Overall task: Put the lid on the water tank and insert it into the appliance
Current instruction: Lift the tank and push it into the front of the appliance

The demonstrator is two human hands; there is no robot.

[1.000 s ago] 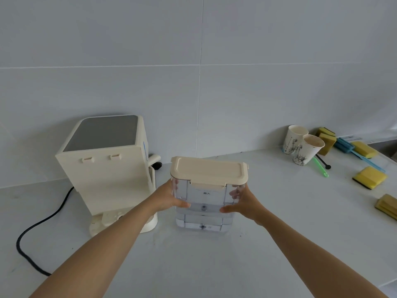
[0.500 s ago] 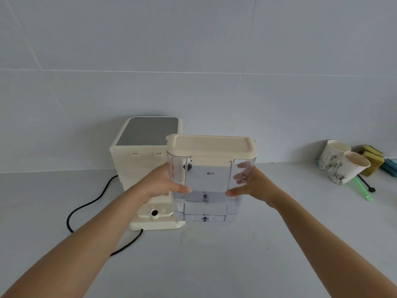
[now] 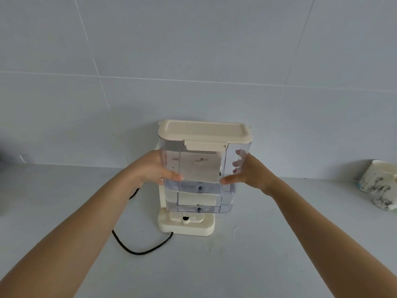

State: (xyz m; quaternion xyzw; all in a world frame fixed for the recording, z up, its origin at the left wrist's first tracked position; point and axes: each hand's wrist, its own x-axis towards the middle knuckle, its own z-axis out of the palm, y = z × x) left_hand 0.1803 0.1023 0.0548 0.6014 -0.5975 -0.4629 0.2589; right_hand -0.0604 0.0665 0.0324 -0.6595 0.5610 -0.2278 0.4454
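A clear plastic water tank with a cream lid fitted on top is held up in the middle of the view. My left hand grips its left side and my right hand grips its right side. The tank hangs just above the cream base of the appliance, right in front of the appliance's back wall. Most of the appliance body is hidden behind the tank and shows only through the clear plastic. A round port sits in the base under the tank.
A black power cord loops from the appliance base across the grey counter to the left. Patterned paper cups stand at the right edge. A tiled wall rises directly behind the appliance.
Both hands have carried the lidded tank leftward from beside the appliance to directly over its base. The view has shifted so that the appliance sits centred behind the tank.
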